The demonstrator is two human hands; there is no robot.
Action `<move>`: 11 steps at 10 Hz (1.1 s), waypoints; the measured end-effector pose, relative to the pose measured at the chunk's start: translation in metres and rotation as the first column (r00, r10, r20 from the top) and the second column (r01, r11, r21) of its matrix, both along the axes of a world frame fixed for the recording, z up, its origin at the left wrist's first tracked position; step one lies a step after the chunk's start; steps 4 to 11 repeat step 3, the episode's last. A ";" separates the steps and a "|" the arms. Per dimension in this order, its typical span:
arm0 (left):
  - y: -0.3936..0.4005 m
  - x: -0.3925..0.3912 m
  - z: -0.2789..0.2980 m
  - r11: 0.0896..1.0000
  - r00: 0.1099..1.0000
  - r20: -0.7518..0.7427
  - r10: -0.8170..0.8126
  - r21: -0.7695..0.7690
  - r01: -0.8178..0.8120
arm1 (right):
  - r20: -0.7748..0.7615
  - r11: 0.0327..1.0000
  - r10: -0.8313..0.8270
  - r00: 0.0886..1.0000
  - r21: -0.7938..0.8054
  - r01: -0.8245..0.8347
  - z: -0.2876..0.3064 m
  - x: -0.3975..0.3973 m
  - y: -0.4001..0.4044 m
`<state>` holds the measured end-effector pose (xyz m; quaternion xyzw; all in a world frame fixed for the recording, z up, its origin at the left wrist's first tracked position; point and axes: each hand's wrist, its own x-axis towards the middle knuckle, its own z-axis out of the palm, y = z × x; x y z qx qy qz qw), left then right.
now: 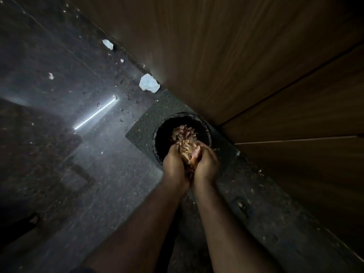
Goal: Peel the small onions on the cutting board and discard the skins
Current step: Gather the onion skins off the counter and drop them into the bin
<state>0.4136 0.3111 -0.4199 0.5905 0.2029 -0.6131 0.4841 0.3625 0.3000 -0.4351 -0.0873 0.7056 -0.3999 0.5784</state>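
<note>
Over one black bin (160,133), two hands, left (174,164), right (206,164), cupped together around one clump of onion skins (188,150)

**One head cam, pointing almost straight down**

There's just a single wide-angle view here, worn on the person's head and aimed steeply down at the dark floor (59,134). Both forearms come in from the bottom edge and meet near the middle of the frame, over a black bin (163,133) close by. Wooden cabinet fronts (256,66) fill the upper right, bent by the lens. It's dim and a bit soft.
</note>
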 end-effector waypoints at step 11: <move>-0.012 0.039 -0.087 0.994 0.990 -0.089 -0.110 0.007 0.111 | 0.227 0.928 -0.065 0.972 0.372 -0.025 -0.105 0.022 -0.020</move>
